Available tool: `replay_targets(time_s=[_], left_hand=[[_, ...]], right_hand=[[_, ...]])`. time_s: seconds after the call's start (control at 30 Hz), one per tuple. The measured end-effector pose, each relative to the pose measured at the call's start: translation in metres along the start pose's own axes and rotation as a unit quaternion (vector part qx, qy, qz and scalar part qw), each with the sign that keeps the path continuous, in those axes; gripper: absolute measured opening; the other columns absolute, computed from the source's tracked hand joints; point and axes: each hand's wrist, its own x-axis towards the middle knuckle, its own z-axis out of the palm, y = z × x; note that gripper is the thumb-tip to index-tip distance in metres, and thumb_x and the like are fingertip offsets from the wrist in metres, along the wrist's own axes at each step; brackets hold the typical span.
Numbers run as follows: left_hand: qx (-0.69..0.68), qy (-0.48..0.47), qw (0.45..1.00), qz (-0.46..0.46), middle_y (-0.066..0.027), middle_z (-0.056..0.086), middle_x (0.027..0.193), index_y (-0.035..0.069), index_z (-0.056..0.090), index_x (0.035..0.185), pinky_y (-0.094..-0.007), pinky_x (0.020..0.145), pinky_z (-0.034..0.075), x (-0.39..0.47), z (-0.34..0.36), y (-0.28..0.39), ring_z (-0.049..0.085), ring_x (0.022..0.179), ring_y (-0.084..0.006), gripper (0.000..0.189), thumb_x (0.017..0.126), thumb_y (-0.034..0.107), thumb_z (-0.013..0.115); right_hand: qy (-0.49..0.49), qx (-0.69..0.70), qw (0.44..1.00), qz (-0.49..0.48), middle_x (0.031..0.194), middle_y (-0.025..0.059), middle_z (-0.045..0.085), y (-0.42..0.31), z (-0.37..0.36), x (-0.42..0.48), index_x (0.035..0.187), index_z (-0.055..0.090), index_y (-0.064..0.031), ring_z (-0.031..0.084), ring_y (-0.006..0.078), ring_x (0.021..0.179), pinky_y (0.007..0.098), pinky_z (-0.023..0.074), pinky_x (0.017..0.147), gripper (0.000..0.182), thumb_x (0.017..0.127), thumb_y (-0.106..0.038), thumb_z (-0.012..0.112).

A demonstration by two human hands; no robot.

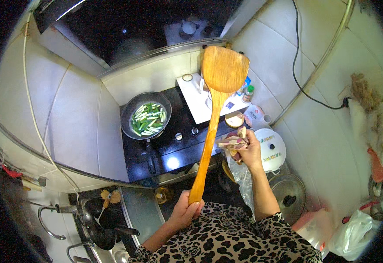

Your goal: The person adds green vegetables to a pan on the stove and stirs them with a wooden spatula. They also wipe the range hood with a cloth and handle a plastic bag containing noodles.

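My left hand [187, 209] grips the lower end of the handle of a large wooden spatula [226, 69]. The spatula points up and away from me, with its broad blade above the white board on the stove. In my right hand [252, 152] is a crumpled cream and purple bundle [233, 144] that looks like a rag. A clear plastic bag [244, 179] hangs just under that hand. On the left side of the black cooktop [186, 154] sits a frying pan [128, 124] holding cut green and white vegetable pieces [149, 119], its handle towards me.
A white board [191, 98] at the back right bears a green-capped jar [248, 93] and other items. A bowl of white powder [234, 119], a white lidded pot [270, 149] and a glass lid [288, 197] are on the right. At lower left, a black wok [101, 227] lies by the sink.
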Motion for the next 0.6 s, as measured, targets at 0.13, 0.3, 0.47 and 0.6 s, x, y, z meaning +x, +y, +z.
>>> replay_targets(time_s=[0.13,0.3,0.47,0.6], left_hand=[[0.019,0.051,0.998,-0.013,-0.0025,0.045,0.076,0.0,0.031,0.111,-0.0201,0.052,0.038,0.002,0.0,-0.01,0.039,0.058,-0.006,0.027,0.089,0.014,0.04],[0.146,0.075,0.986,0.015,-0.0036,0.047,0.08,-0.002,0.032,0.113,-0.0261,0.066,0.042,0.012,-0.003,-0.026,0.046,0.069,-0.011,0.03,0.088,0.012,0.042],[0.192,0.133,0.969,-0.08,-0.0103,0.05,0.087,-0.003,0.035,0.113,-0.0311,0.071,0.042,0.018,-0.008,-0.008,0.05,0.078,-0.0164,0.038,0.086,0.018,0.05],[0.253,0.099,0.961,-0.046,-0.0125,0.053,0.084,-0.001,0.034,0.116,-0.0344,0.067,0.043,0.014,-0.007,-0.007,0.054,0.075,-0.0218,0.04,0.087,0.023,0.049]], right_hand=[[0.148,-0.054,0.979,-0.131,0.089,0.0072,0.051,-0.047,0.011,0.015,0.088,0.056,-0.0036,0.051,0.0203,0.083,0.0283,0.0429,0.073,0.038,0.054,0.006,0.07],[0.157,-0.074,0.949,-0.264,0.098,0.0107,0.048,-0.115,0.04,0.02,0.09,0.056,-0.0041,0.05,0.0228,0.086,0.03,0.0427,0.073,0.038,0.055,0.003,0.069],[-0.082,0.258,0.953,-0.136,0.098,0.0104,0.05,-0.113,0.065,0.018,0.086,0.062,-0.004,0.047,0.0225,0.098,0.0337,0.0383,0.086,0.016,0.084,-0.018,0.054],[-0.057,0.427,0.898,0.092,0.093,0.0073,0.054,-0.119,0.075,0.025,0.118,0.042,-0.0097,0.056,0.0141,0.071,0.0201,0.0434,0.052,0.036,0.086,-0.02,0.055]])
